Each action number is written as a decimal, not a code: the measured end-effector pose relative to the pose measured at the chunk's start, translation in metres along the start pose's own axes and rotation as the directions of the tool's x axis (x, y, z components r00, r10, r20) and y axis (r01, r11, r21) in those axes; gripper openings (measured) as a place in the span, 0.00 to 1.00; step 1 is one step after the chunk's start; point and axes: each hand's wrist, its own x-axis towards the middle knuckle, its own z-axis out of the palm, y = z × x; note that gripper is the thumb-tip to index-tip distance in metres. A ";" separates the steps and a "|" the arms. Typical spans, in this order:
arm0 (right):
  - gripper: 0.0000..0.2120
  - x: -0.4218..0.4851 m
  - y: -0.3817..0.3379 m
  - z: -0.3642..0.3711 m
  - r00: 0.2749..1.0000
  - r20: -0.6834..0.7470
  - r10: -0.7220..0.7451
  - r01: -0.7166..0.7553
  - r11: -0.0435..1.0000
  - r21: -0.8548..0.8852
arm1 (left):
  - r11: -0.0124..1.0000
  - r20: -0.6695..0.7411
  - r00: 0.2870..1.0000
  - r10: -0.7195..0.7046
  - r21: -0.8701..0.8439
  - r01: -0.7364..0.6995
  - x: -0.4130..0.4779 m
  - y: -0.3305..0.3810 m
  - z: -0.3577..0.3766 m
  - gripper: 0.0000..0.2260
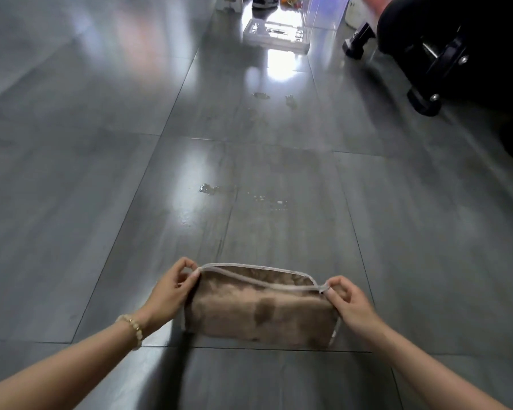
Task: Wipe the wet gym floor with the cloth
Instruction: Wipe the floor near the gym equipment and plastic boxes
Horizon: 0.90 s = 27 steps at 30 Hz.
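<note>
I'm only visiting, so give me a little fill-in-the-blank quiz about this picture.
The left hand and right hand each pinch a top ____ of the cloth.
A beaded bracelet sits on the ____ wrist.
Water drops glisten on the grey ____ beyond the cloth.
Missing words: corner; left; floor.

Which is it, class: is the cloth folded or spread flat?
Folded. The cloth shows two layers, their trimmed edges parted at the top; left hand and right hand pinch its upper corners.
</note>
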 end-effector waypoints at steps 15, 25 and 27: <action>0.13 0.041 -0.005 0.048 0.923 0.013 0.383 -0.383 0.923 -0.034 | 0.784 -0.161 0.958 -0.239 0.550 0.288 0.031 -0.015 0.036 0.28; 0.18 0.000 -0.135 0.044 0.874 0.483 0.047 -0.359 0.732 0.579 | 0.752 0.604 0.745 -0.281 -0.344 0.562 0.008 0.056 0.060 0.37; 0.16 -0.004 -0.149 0.047 0.874 0.485 0.032 -0.359 0.715 0.600 | 0.653 0.640 0.734 -0.230 -0.458 0.604 0.016 0.070 0.059 0.42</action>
